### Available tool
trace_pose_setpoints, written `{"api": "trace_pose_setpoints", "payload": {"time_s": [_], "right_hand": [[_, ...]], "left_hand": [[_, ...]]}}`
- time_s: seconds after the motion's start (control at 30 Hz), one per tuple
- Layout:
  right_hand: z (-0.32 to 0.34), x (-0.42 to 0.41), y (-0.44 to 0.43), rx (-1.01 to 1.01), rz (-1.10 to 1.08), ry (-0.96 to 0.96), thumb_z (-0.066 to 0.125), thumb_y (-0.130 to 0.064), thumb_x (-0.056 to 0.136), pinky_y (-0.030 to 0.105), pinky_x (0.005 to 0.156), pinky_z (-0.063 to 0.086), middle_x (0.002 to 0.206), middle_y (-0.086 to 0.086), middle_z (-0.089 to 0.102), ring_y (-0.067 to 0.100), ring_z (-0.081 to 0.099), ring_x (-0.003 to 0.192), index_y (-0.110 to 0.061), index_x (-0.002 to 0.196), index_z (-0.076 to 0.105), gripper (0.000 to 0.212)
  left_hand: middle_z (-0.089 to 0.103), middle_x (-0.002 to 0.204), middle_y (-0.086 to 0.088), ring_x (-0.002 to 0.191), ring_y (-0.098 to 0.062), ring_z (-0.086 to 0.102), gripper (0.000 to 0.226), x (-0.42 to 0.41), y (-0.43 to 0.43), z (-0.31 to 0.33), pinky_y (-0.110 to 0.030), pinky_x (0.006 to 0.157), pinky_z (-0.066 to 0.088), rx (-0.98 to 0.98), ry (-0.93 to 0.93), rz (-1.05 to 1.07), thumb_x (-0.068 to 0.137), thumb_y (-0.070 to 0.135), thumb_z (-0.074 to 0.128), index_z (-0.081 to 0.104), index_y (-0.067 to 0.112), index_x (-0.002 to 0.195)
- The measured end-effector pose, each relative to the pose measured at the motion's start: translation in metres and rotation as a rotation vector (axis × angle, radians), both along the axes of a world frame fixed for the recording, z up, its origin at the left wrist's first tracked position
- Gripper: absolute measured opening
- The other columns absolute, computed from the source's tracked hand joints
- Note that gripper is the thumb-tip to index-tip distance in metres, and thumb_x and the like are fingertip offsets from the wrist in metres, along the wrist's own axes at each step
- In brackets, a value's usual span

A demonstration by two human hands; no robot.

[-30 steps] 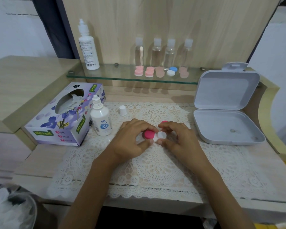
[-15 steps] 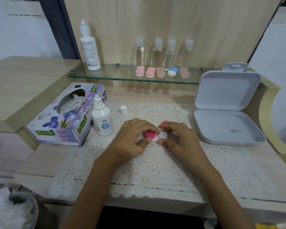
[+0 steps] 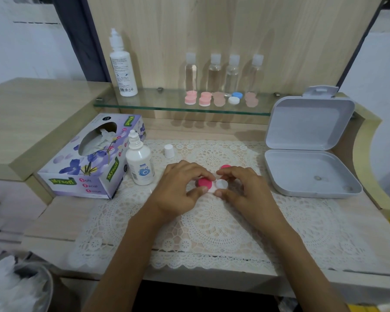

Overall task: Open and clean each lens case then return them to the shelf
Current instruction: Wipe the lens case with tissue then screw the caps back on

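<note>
The lens case [image 3: 212, 185] is at the middle of the lace mat [image 3: 212, 228] on the bench [image 3: 54, 212], pinched from both ends: the left hand [image 3: 178, 188] grips its pink-capped side between thumb and fingers, the right hand [image 3: 245, 190] its uncapped white well. A loose pink cap [image 3: 225, 167] lies at the right hand's 12 o'clock (partly hidden by fingers). More cases [image 3: 221, 99] stand on the glass shelf [image 3: 162, 105] at 12 o'clock, and an open grey box [image 3: 309, 172] at 3 o'clock.

Soft even light, wide-angle edge distortion.
</note>
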State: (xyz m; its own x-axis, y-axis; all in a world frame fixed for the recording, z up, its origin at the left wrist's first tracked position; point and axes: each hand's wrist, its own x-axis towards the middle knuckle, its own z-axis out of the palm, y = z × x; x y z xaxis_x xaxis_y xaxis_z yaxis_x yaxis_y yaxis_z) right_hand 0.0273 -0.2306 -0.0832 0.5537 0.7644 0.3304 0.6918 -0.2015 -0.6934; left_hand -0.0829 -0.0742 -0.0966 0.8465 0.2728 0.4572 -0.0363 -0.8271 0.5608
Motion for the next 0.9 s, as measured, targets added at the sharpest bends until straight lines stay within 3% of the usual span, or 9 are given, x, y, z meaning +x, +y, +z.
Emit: {"api": "trace_pose_setpoints", "payload": {"time_s": [0.13,0.23,0.37,0.5,0.67,0.9], "right_hand": [[-0.0003,0.0003,0.0002,-0.003,0.002,-0.014,0.077,-0.022,0.077,0.021,0.085,0.040,0.104,-0.009,0.064,0.010,0.052,0.101,-0.021,0.117,0.063,0.043],[-0.0002,0.0006,0.0007,-0.004,0.005,-0.011,0.076,-0.023,0.078,0.020,0.085,0.040,0.107,-0.008,0.064,0.010,0.051,0.102,-0.022,0.116,0.063,0.041],[0.0002,0.0001,0.0002,-0.007,0.002,-0.004,0.077,-0.023,0.078,0.012,0.082,0.036,0.109,-0.009,0.063,0.008,0.051,0.102,-0.023,0.116,0.064,0.040],[0.0000,0.0000,0.0003,-0.011,-0.002,-0.013,0.076,-0.022,0.078,0.011,0.081,0.035,0.106,-0.010,0.063,0.008,0.051,0.101,-0.023,0.116,0.063,0.041],[0.0003,0.0000,-0.0003,-0.009,0.000,-0.009,0.077,-0.022,0.077,0.017,0.084,0.038,0.106,-0.006,0.064,0.010,0.052,0.102,-0.021,0.117,0.063,0.043],[0.0003,-0.0002,-0.0005,-0.009,-0.001,-0.001,0.076,-0.022,0.078,0.013,0.082,0.038,0.108,-0.007,0.063,0.009,0.051,0.101,-0.023,0.116,0.064,0.040]], "left_hand": [[0.062,0.107,0.022,0.108,-0.007,0.053,0.031,-0.0020,-0.0033,0.0024,-0.047,0.096,0.036,0.039,0.004,-0.031,0.081,0.020,0.061,0.060,0.038,0.106],[0.059,0.108,0.020,0.109,-0.005,0.052,0.026,-0.0026,-0.0051,0.0052,-0.044,0.098,0.036,-0.022,0.005,0.019,0.081,0.042,0.061,0.064,0.036,0.106],[0.061,0.099,0.019,0.099,-0.001,0.053,0.046,-0.0006,-0.0029,0.0036,-0.045,0.094,0.040,-0.052,0.031,0.099,0.069,0.066,0.060,0.066,0.035,0.102],[0.063,0.098,0.019,0.098,-0.004,0.055,0.036,0.0005,-0.0009,0.0018,-0.047,0.091,0.043,-0.042,0.042,0.070,0.073,0.059,0.058,0.066,0.038,0.101],[0.062,0.105,0.022,0.105,-0.005,0.052,0.029,-0.0038,-0.0048,0.0038,-0.041,0.097,0.033,0.070,0.048,0.015,0.079,0.037,0.057,0.065,0.034,0.106],[0.060,0.100,0.020,0.099,0.001,0.052,0.051,-0.0017,-0.0040,0.0048,-0.034,0.094,0.034,0.041,0.046,0.118,0.068,0.072,0.055,0.065,0.036,0.102]]}}
